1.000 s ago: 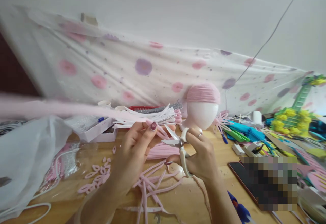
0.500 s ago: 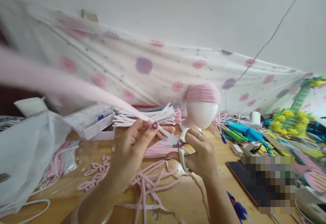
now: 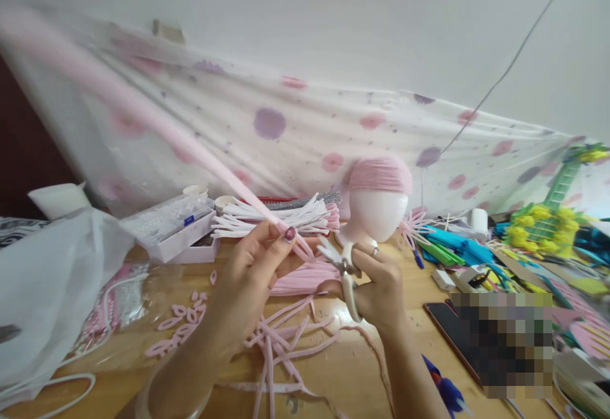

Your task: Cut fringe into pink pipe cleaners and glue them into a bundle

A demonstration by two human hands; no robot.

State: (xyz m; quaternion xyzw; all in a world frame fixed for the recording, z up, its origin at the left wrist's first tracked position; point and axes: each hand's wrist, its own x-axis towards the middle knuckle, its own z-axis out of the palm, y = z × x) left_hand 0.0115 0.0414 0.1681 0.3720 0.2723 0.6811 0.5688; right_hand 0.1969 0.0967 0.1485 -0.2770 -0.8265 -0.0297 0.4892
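Note:
My left hand (image 3: 260,266) pinches a pink pipe cleaner (image 3: 229,180), whose long end stretches blurred to the upper left. A short looped piece of it sticks out to the right of the fingertips. In my right hand (image 3: 379,288) is a pair of white-handled scissors (image 3: 351,285), the blades pointing up and left, just beside that loop. Behind and below the hands lies a bundle of pink pipe cleaners (image 3: 305,279). Loose pink pipe cleaners (image 3: 271,336) cross each other on the table, and small pink loops (image 3: 183,323) are scattered left of my forearm.
A white mannequin head (image 3: 376,212) with a pink wrapped top stands at the back. White pipe cleaners (image 3: 276,215) lie left of it, beside a bead box (image 3: 166,222). At right are a phone (image 3: 457,336), blue pipe cleaners (image 3: 457,247) and a glue gun (image 3: 445,390). A white bag (image 3: 52,298) fills the left.
The scissors have drawn slightly right, away from the left fingertips, and their blades look closer together. The pipe cleaner's long end has swung upward at the left.

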